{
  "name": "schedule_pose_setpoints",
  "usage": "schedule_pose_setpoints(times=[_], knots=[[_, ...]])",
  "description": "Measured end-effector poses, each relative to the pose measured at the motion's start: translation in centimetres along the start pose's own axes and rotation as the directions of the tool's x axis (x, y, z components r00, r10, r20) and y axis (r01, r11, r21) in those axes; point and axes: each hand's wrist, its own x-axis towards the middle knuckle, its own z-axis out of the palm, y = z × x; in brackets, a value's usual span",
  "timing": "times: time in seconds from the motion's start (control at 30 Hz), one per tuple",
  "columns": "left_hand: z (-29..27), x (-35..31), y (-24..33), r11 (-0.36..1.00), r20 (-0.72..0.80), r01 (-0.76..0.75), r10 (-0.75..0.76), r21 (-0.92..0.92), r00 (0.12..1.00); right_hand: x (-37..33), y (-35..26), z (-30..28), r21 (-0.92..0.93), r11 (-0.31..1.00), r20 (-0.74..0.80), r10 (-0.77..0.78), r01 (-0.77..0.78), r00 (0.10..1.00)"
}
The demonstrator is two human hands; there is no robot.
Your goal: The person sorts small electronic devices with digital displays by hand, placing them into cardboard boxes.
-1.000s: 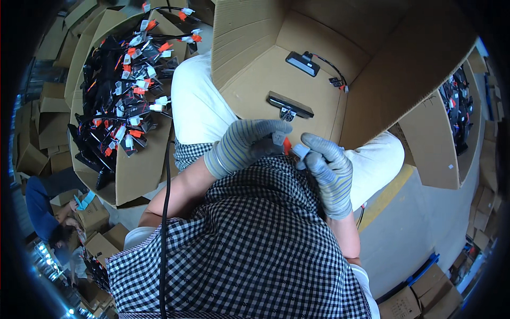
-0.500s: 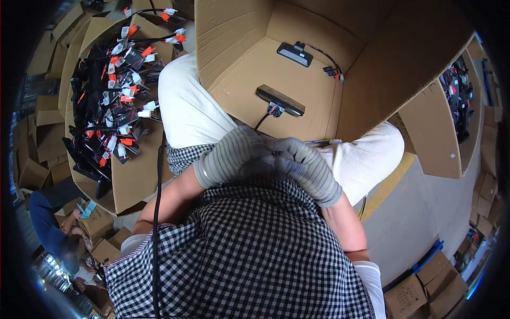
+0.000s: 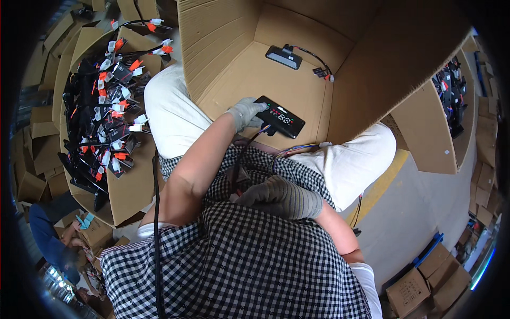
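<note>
My left hand (image 3: 247, 113), in a grey striped glove, grips the left end of a black display module (image 3: 283, 118). Its lit face shows glowing white, red and green segments, and it is held over the open cardboard box. From its near edge a dark cable (image 3: 241, 159) runs down to my lap. My right hand (image 3: 281, 198), gloved alike, is closed low against the checked apron, with a small white connector (image 3: 234, 197) at its fingertips. A second black module (image 3: 284, 56), its face unlit, lies in the box with its cable curled to the right.
The big cardboard box (image 3: 223, 87) stands between my knees. At left, another carton (image 3: 130, 183) carries a heap of black modules (image 3: 101, 117) with white and orange connectors. More modules sit in a box (image 3: 451, 95) at right. Coloured wires (image 3: 300, 149) lie by my right thigh. Someone (image 3: 50, 234) works at lower left.
My hands have parted: the left has moved up and forward onto the module, the right down to my lap. The module has turned face up, and its display is lit.
</note>
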Motion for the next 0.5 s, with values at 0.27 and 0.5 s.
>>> schedule_pose_setpoints(times=[0.27, 0.5], knots=[[-0.4, -7.1, 0.8, 0.867, 0.116, -0.450, 0.480, -0.213, 0.869, -0.6, 0.1, 0.2, 0.022, 0.998, 0.017, 0.067, -0.067, 0.998], [-3.1, -11.7, -0.7, 0.736, 0.055, -0.541, 0.611, -0.406, 0.790, 0.1, -0.3, 1.0, 0.006, 0.995, 0.063, 0.100, -0.100, 0.993]])
